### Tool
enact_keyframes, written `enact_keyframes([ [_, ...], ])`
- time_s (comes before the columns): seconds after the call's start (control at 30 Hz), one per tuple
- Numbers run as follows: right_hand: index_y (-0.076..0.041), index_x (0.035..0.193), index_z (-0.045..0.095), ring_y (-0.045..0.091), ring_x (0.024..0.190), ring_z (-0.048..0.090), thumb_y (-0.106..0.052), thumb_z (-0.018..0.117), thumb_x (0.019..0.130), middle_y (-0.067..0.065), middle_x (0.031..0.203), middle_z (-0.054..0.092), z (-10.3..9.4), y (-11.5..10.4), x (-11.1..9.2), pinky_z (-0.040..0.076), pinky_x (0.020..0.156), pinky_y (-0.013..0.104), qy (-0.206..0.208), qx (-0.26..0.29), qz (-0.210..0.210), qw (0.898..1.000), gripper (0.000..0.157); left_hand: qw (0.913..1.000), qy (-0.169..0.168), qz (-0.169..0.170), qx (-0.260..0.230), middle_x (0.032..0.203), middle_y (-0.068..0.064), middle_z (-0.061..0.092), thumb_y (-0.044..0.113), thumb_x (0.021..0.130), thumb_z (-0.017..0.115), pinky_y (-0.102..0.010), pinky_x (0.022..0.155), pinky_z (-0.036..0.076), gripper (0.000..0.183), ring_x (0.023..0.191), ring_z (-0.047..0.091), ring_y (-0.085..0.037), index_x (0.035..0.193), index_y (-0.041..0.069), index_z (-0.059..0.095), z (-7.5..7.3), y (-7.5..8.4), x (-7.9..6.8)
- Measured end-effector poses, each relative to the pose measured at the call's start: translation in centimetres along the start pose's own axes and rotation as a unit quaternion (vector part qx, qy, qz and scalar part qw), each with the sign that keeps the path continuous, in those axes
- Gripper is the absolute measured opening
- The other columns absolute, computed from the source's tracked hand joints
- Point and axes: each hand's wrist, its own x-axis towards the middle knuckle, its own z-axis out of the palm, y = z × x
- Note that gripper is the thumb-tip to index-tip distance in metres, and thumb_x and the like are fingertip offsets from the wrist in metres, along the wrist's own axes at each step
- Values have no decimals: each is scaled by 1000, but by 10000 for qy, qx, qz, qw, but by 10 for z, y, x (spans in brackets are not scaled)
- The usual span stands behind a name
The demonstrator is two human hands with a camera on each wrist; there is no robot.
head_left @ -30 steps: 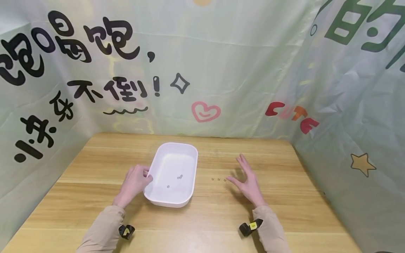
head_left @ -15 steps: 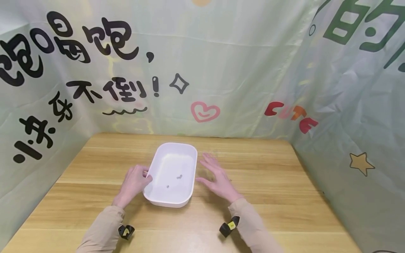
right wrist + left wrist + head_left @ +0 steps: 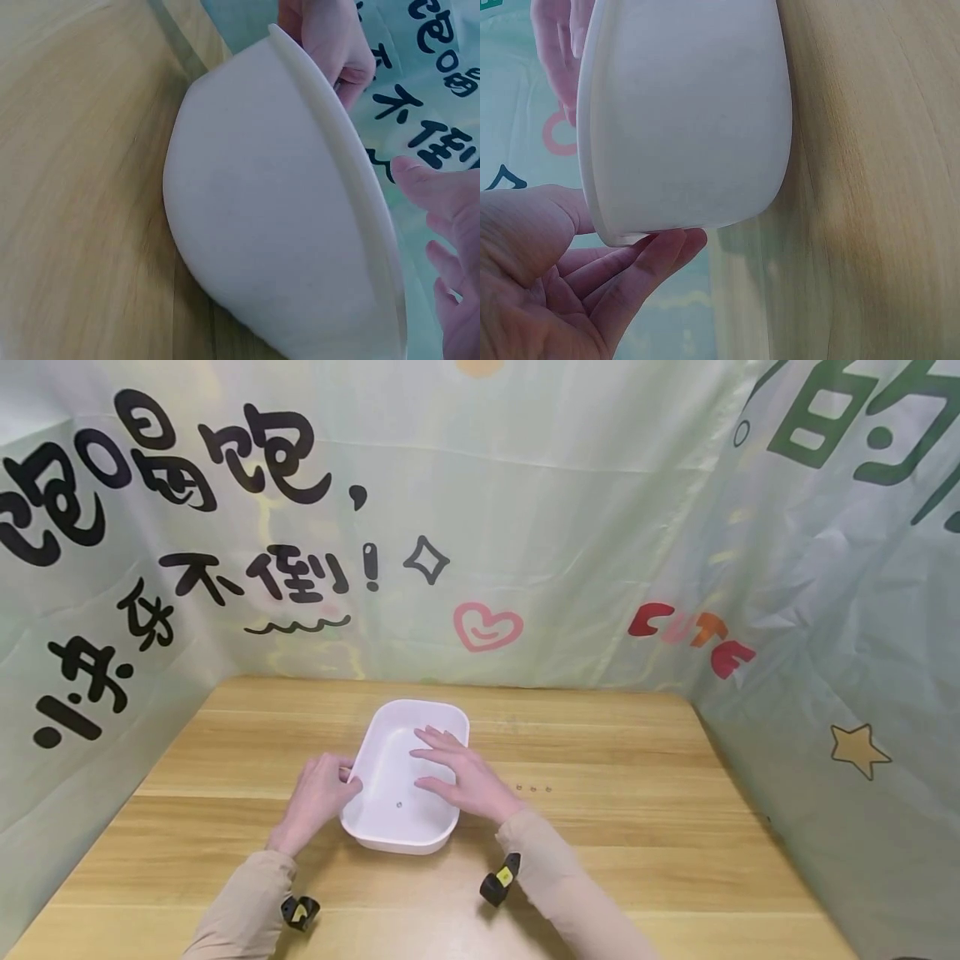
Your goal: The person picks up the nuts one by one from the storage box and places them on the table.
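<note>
The left hand (image 3: 318, 795) holds the left rim of a white plastic bin (image 3: 386, 835). In the left wrist view its thumb is at the rim and its fingers (image 3: 641, 274) touch the outer wall. Reaching over the bin from the right is the right hand (image 3: 472, 777), its fingers spread and apart from the bin floor. No object shows between its fingers in the right wrist view. One tiny ring-like piece (image 3: 399, 804) lies on the bin floor; the right hand covers part of the floor. Three similar tiny pieces (image 3: 533, 789) lie in a row on the table.
The wooden table (image 3: 637, 860) carries the bin left of its middle. A printed cloth (image 3: 570, 527) hangs behind the table and along both sides. Each forearm wears a small black camera (image 3: 500, 880).
The right hand has moved left from beside the row of tiny pieces to above the bin. It now hides some pieces seen inside before. The left hand has stayed on the rim.
</note>
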Motion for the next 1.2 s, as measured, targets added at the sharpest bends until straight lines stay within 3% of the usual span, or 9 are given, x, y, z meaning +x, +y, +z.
enact_keyframes([
  [0.2, -8, 134, 64, 27, 147, 42, -25, 69, 94, 9, 153, 52, 7, -5, 13, 26, 126, 44, -374, -138, -157, 9991, 44, 10000, -15, -53, 0, 92, -26, 76, -1, 81, 61, -33, 62, 59, 32, 76, 74, -27, 111, -9, 71, 0, 0, 0],
  [0.43, -13, 126, 69, 18, 125, 59, -23, 72, 92, 3, 129, 67, 15, -14, 27, 44, 112, 30, -1022, -632, 35, 9928, 35, 10000, -14, -5, 87, 91, -25, 76, 1, 82, 61, -32, 61, 58, 31, 76, 74, -26, 109, -8, 72, 0, 0, 0],
  [0.63, -17, 115, 73, 11, 106, 63, -23, 73, 90, -3, 111, 69, 24, -17, 32, 50, 99, 23, -1532, -1114, 202, 9817, 25, 9999, 38, 18, 107, 89, -24, 77, 0, 80, 61, -28, 60, 55, 30, 75, 73, -24, 106, -6, 74, 0, -1, 0],
  [0.93, -17, 108, 76, 11, 96, 68, -16, 74, 88, -5, 101, 73, 32, -16, 30, 53, 88, 23, -1430, -1678, 530, 9739, 21, 10000, 34, 42, 79, 92, -27, 76, 0, 80, 60, -32, 63, 59, 32, 77, 75, -27, 108, -8, 73, -1, -1, 1],
  [1.2, -18, 108, 76, 11, 96, 68, -15, 73, 88, -3, 102, 76, 35, -14, 31, 53, 89, 24, -1525, -1639, 789, 9714, 20, 10000, 43, 46, 62, 92, -27, 76, 0, 80, 59, -33, 63, 60, 32, 77, 75, -29, 107, -8, 73, 0, -2, 1],
])
